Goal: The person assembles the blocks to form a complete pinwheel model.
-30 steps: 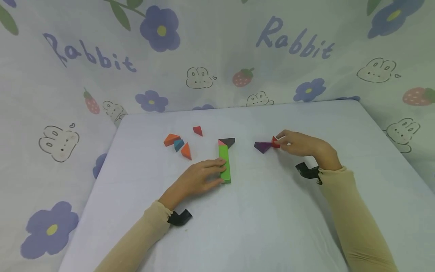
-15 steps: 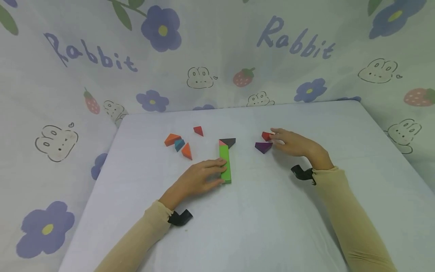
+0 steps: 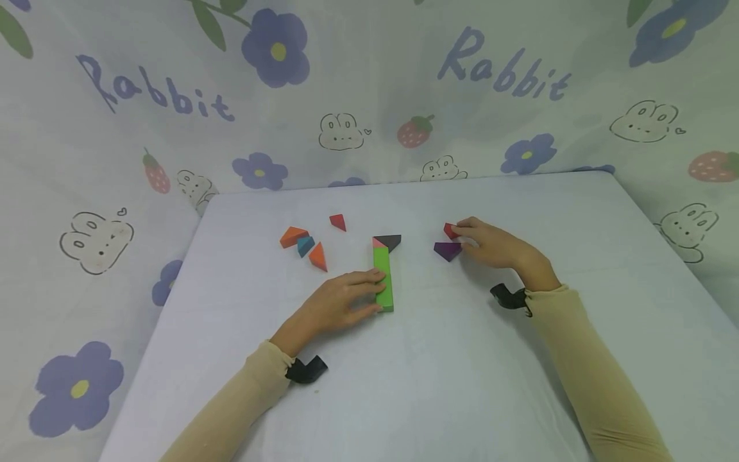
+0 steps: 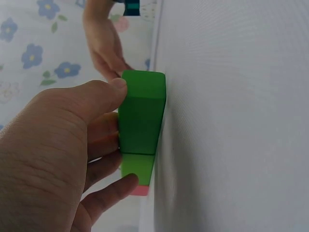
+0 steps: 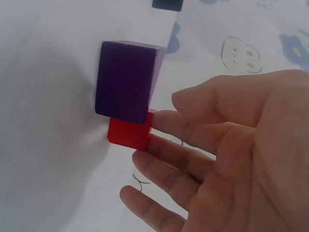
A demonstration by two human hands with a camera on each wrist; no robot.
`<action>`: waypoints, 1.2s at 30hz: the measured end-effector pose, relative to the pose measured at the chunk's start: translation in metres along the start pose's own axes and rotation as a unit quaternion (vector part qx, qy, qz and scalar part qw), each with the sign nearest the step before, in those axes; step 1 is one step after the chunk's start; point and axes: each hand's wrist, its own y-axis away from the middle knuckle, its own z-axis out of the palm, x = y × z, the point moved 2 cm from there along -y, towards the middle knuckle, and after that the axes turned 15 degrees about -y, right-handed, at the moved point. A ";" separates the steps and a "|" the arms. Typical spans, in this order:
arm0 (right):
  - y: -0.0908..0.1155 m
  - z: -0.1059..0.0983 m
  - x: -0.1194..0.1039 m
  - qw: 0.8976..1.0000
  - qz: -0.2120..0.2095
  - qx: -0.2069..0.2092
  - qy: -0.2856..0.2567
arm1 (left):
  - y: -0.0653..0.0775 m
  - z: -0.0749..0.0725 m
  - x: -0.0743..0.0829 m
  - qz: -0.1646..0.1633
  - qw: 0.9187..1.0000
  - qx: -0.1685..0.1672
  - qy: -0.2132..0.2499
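Note:
My left hand point(image 3: 337, 301) rests its fingertips and thumb on top of a long green block point(image 3: 382, 276); a seam crosses the green point(image 4: 140, 121) in the left wrist view. A small pink piece point(image 3: 378, 242) and a black triangular block point(image 3: 389, 242) adjoin its far end. Further right, my right hand point(image 3: 493, 244) touches a small red block point(image 3: 450, 230) with extended fingers, the thumb held apart from it. Just in front of the red block lies a purple triangular block point(image 3: 447, 251). In the right wrist view, the purple block point(image 5: 126, 79) partly hides the red one point(image 5: 128, 133).
Left of the green block lie two orange blocks point(image 3: 294, 236), a blue block point(image 3: 305, 246) and another red block point(image 3: 337, 222). The white tabletop point(image 3: 439, 372) ends at a patterned cloth backdrop point(image 3: 369, 83).
My right hand has moved left, shifting the red block from beside the purple block's right tip to behind it. The left hand and the green block have stayed put.

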 end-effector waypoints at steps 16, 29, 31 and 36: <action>-0.010 0.009 -0.012 0.999 -0.028 0.032 0.028 | 0.002 -0.004 -0.001 -0.007 1.000 -0.009 0.004; -0.032 0.020 -0.020 0.999 -0.050 0.009 0.014 | -0.002 -0.006 0.000 0.001 1.000 -0.010 0.008; -0.036 0.022 -0.022 0.999 -0.049 0.003 0.006 | -0.002 -0.006 0.000 -0.002 1.000 -0.013 0.007; -0.045 0.025 -0.028 0.999 -0.047 -0.016 -0.004 | 0.001 -0.005 -0.001 -0.008 1.000 -0.017 0.010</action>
